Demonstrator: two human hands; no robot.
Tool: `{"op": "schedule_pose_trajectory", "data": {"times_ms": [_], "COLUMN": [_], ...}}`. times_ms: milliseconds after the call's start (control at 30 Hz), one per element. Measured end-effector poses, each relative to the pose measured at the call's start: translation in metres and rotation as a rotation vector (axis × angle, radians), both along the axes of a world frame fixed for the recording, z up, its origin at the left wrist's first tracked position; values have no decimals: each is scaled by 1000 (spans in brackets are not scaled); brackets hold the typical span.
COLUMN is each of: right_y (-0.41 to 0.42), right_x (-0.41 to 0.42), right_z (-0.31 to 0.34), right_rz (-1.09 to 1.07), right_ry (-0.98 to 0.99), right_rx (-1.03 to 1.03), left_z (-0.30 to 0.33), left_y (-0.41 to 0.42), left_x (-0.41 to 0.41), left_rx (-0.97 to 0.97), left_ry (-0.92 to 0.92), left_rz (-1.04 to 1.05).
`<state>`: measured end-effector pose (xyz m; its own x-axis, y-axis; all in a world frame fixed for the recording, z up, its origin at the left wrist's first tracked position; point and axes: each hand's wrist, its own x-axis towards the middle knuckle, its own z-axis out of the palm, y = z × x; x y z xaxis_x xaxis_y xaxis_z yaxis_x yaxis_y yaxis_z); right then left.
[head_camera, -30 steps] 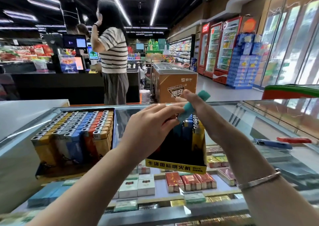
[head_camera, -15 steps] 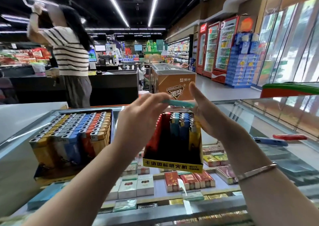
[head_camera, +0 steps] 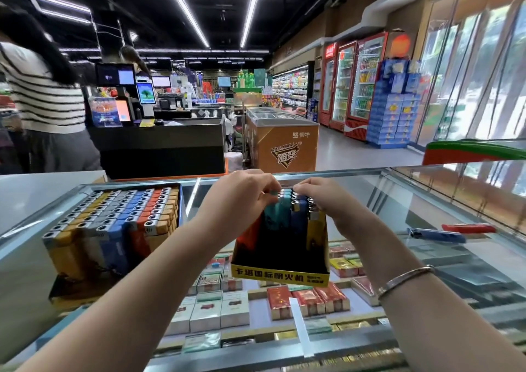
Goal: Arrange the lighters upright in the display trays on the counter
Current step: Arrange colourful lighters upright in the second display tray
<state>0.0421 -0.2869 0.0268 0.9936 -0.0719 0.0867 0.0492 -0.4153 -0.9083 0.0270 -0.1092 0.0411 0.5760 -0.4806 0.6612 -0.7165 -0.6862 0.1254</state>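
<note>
At the far left of the glass surface stands a full tray, its lighters packed upright in rows of yellow, grey, blue and orange. It looks finished and needs no attention.

Next comes the left hand, its fingers curled down over the top of a teal lighter and pinching it at the head. That lighter stands upright in the yellow-fronted tray, beside a red one on its left and blue and yellow ones on its right. The front half of this tray is dark and seems unfilled.

The step in hand appears to be seating the teal lighter in its row. To do it well, press straight down from the head so the base reaches the tray floor, keep it square against its neighbours, and let go only once it stands without leaning.

The right hand has its fingers bent narrowly over the metal tops of the blue lighters at the back of the same tray; whether it pinches one or only steadies the row I cannot tell.

Further right, a blue lighter and a red lighter lie flat on the glass, well apart from the tray, likely the next to be stood up.
</note>
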Motion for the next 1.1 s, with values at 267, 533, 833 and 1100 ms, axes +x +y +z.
{"op": "schedule_pose_trajectory", "data": {"times_ms": [267,533,833,1100], "right_y": [-1,-1,-3,-45], "right_x": [2,3,5,0], "right_z": [-1,-2,-3,0], "right_rz": [18,14,-4,-332], "right_ry": [-13,-5,15,-193], "right_rx": [29,11,28,-322], "left_z": [-1,0,-22,-34], "left_y": [-18,-20,-8,-5], "left_x": [6,12,15,8], "left_rx": [35,158,126,-8], "left_ry": [37,86,100,243], "left_rz": [-42,-56,15,19]}}
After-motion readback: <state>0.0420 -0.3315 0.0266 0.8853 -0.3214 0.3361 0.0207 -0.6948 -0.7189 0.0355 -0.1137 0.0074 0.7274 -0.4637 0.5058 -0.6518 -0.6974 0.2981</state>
